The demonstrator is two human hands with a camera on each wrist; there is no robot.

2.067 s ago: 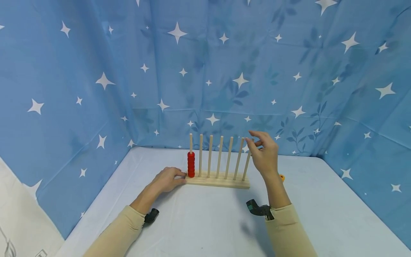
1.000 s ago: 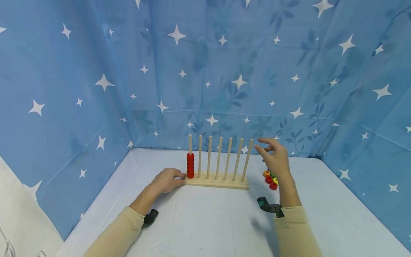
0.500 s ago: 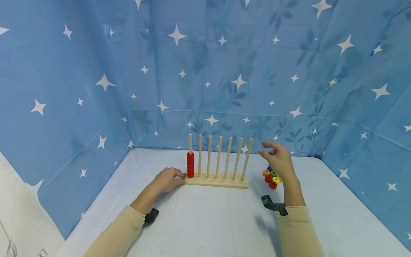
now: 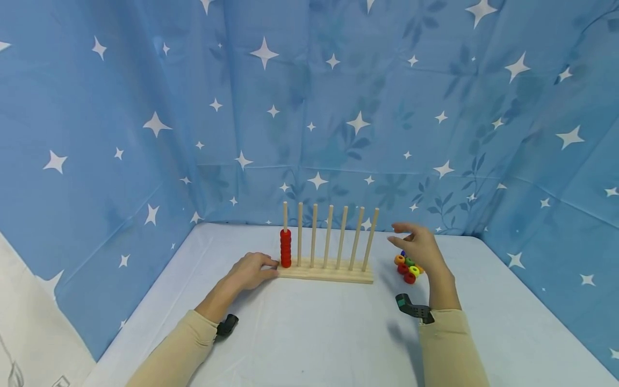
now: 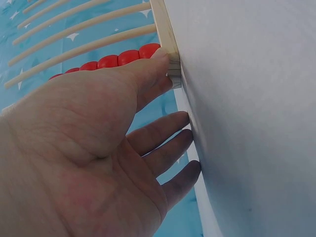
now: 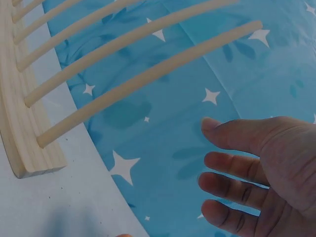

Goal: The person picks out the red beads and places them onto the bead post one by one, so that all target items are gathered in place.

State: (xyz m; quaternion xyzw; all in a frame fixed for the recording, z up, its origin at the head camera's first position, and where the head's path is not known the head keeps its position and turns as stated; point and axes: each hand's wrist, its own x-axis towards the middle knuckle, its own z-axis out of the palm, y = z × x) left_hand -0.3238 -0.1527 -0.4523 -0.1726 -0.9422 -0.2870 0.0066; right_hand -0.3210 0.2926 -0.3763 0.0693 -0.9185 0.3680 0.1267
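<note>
A wooden peg stand (image 4: 325, 276) holds a row of several upright pegs. Red beads (image 4: 286, 249) are stacked on its leftmost peg; the other pegs are bare. My left hand (image 4: 249, 270) pinches the left end of the base between thumb and index finger. In the left wrist view, the other fingers of that left hand (image 5: 94, 133) stretch out beside the base end, close to the table. My right hand (image 4: 419, 247) hovers above the right side, apart from the stand, fingers slightly bent with nothing between them. The right wrist view shows that hand (image 6: 276, 173) beside the end peg (image 6: 148, 84).
Below the right hand lies a small cluster of loose beads, among them a red bead (image 4: 410, 278), a yellow bead (image 4: 414, 271) and an orange bead (image 4: 399, 259). A white-covered table (image 4: 309, 333) carries everything. A blue star-patterned curtain (image 4: 290, 134) hangs behind it.
My right hand has moved right and down, away from the rightmost peg toward the loose beads, which have come into view. The left hand stays on the base.
</note>
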